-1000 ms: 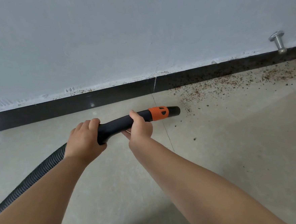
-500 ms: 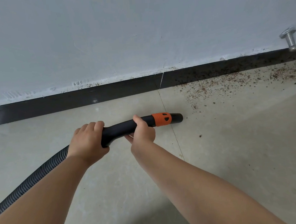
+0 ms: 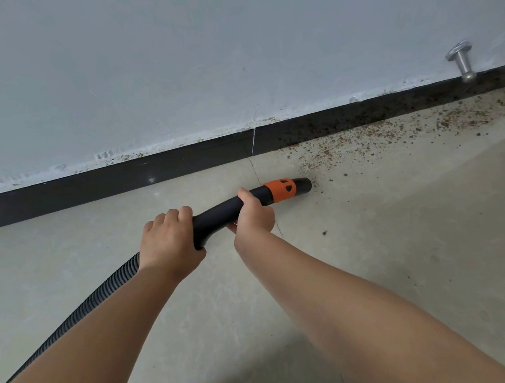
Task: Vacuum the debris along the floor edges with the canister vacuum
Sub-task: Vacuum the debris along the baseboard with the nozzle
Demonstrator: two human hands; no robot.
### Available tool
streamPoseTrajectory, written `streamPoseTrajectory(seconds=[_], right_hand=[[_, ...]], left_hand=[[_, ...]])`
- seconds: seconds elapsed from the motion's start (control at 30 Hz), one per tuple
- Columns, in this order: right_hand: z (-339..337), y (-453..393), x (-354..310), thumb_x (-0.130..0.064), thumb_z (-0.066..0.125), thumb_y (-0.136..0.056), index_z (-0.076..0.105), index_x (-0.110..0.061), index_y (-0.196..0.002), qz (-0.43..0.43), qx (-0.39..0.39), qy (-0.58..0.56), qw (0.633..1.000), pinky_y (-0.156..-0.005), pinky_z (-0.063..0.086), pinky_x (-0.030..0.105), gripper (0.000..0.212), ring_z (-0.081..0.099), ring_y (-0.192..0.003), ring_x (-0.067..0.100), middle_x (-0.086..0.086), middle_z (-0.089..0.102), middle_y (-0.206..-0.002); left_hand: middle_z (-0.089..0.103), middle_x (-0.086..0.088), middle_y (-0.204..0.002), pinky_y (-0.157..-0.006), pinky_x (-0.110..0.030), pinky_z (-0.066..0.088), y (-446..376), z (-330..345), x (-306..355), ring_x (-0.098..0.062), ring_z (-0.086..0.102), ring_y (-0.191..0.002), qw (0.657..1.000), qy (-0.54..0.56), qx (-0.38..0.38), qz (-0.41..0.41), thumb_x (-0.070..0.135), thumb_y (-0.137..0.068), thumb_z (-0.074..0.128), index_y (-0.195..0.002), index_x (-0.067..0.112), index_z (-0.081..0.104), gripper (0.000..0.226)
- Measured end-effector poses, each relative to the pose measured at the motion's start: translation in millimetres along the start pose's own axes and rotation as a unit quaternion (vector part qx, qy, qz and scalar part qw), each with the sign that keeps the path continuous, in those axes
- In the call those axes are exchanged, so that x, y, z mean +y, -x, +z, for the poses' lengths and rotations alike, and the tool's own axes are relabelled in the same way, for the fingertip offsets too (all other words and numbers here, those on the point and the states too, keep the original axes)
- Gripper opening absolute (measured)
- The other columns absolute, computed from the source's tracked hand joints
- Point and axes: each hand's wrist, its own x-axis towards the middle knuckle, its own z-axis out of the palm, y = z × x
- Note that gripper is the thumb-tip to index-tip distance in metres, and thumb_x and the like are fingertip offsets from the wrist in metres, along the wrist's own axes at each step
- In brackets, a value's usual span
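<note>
I am gripping the vacuum handle (image 3: pixel 217 216) with both hands. My left hand (image 3: pixel 168 242) is wrapping around the rear bend of the handle, fingers curled over the top of it, just where the ribbed hose (image 3: pixel 74 316) is joining on. My right hand (image 3: pixel 254 216) is closing around the handle further forward, thumb lying along the top and fingers curling underneath, just behind the orange collar (image 3: pixel 281 190).

The handle is a smooth, matte black plastic tube with a gentle curve. The collar is a bright orange band with dark oval cut-outs. Beyond it, the short black nozzle (image 3: pixel 303 185) is ending in a round open mouth. The hose is black and corrugated, trailing back down toward the lower left edge of the view.

The long axis of the handle is running from lower left to upper right, with the nozzle pointing right, low over the floor (image 3: pixel 398 241), toward the debris (image 3: pixel 347 148). The nozzle mouth is sitting at the near edge of that scatter.

The floor is pale, smooth tile with a thin grout line (image 3: pixel 256 173) passing under the handle. The debris is a spread of fine brown crumbs lying along the glossy black skirting board (image 3: pixel 110 183). Above it, the wall (image 3: pixel 206 60) is flat, pale grey paint, and a shiny metal door stopper (image 3: pixel 462 61) is sticking out at the right.
</note>
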Motion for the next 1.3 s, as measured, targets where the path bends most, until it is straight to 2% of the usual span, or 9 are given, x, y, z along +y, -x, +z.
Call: streamPoseTrajectory(seconds=[0.37,0.5,0.67,0.9,1.1,1.13,1.2,1.23,1.3], right_hand=[[-4,-9,-14,-0.026,0.066,-0.084,0.048,-0.006,-0.121,0.005,0.030,0.004,1.000,-0.092,0.050,0.042,0.046,0.055,-0.088,0.025,0.009,0.058,-0.105],[1,-1,-9,-0.022,0.063,-0.086,0.044,-0.006,-0.127,0.018,0.016,-0.016,1.000,-0.094,0.049,0.043,0.048,0.057,-0.098,0.028,0.012,0.058,-0.116],[13,17,18,-0.020,0.064,-0.087,0.041,-0.007,-0.131,0.049,-0.009,-0.011,0.999,-0.093,0.050,0.042,0.051,0.054,-0.092,0.026,0.012,0.057,-0.117],[12,31,48,-0.022,0.063,-0.088,0.042,-0.006,-0.129,0.069,0.011,-0.038,0.997,-0.089,0.052,0.041,0.049,0.050,-0.082,0.022,0.009,0.053,-0.102],[-9,28,50,-0.019,0.063,-0.088,0.044,-0.003,-0.127,0.063,0.024,-0.075,0.995,-0.080,0.054,0.037,0.046,0.051,-0.067,0.018,0.011,0.055,-0.102],[-15,26,50,-0.018,0.063,-0.089,0.044,-0.003,-0.128,0.060,0.024,-0.076,0.995,-0.077,0.054,0.036,0.046,0.053,-0.069,0.019,0.011,0.055,-0.102],[-25,22,46,-0.018,0.062,-0.089,0.044,-0.004,-0.129,0.050,0.015,-0.065,0.996,-0.073,0.053,0.035,0.046,0.057,-0.081,0.022,0.012,0.057,-0.107],[-29,20,42,-0.018,0.061,-0.089,0.043,-0.005,-0.130,0.047,0.009,-0.055,0.997,-0.072,0.053,0.035,0.046,0.057,-0.088,0.024,0.013,0.057,-0.112],[-31,15,33,-0.018,0.060,-0.090,0.041,-0.006,-0.130,0.043,-0.008,-0.028,0.999,-0.071,0.052,0.036,0.046,0.057,-0.099,0.027,0.014,0.056,-0.120]], left_hand=[[0.053,-0.004,-0.109,-0.085,-0.030,0.034,-8,1,19,-0.025,0.049,-0.104,1.000,-0.003,0.011,0.016,0.030,-0.080,0.060,-0.111,0.012,0.044,0.039],[0.059,-0.012,-0.096,-0.078,-0.036,0.036,-7,1,0,-0.034,0.053,-0.091,0.998,0.049,0.034,0.029,0.019,-0.070,0.071,-0.104,0.005,0.053,0.040],[0.061,-0.016,-0.095,-0.078,-0.039,0.038,2,8,-38,-0.036,0.053,-0.089,0.998,0.064,0.000,0.006,0.014,-0.067,0.075,-0.105,0.002,0.056,0.044],[0.060,-0.014,-0.100,-0.081,-0.037,0.037,17,15,-58,-0.034,0.051,-0.094,0.997,0.062,-0.010,0.039,0.013,-0.072,0.072,-0.109,0.004,0.055,0.042],[0.059,-0.007,-0.102,-0.082,-0.032,0.038,21,18,-47,-0.029,0.052,-0.096,0.993,0.045,-0.023,0.103,0.023,-0.075,0.069,-0.109,0.008,0.054,0.040],[0.060,-0.009,-0.097,-0.079,-0.035,0.041,23,20,-41,-0.030,0.055,-0.092,0.992,0.040,-0.019,0.118,0.022,-0.071,0.073,-0.105,0.006,0.056,0.041],[0.061,-0.012,-0.075,-0.062,-0.037,0.049,27,27,-31,-0.035,0.060,-0.069,0.988,0.038,-0.008,0.149,0.016,-0.049,0.084,-0.087,0.001,0.061,0.047],[0.059,-0.011,-0.065,-0.052,-0.034,0.049,29,29,-26,-0.033,0.059,-0.057,0.987,0.031,0.001,0.155,0.014,-0.037,0.087,-0.078,0.001,0.061,0.050],[0.056,-0.010,-0.056,-0.043,-0.029,0.045,32,31,-16,-0.030,0.055,-0.046,0.989,0.033,0.019,0.142,0.014,-0.026,0.087,-0.070,0.001,0.060,0.054]])
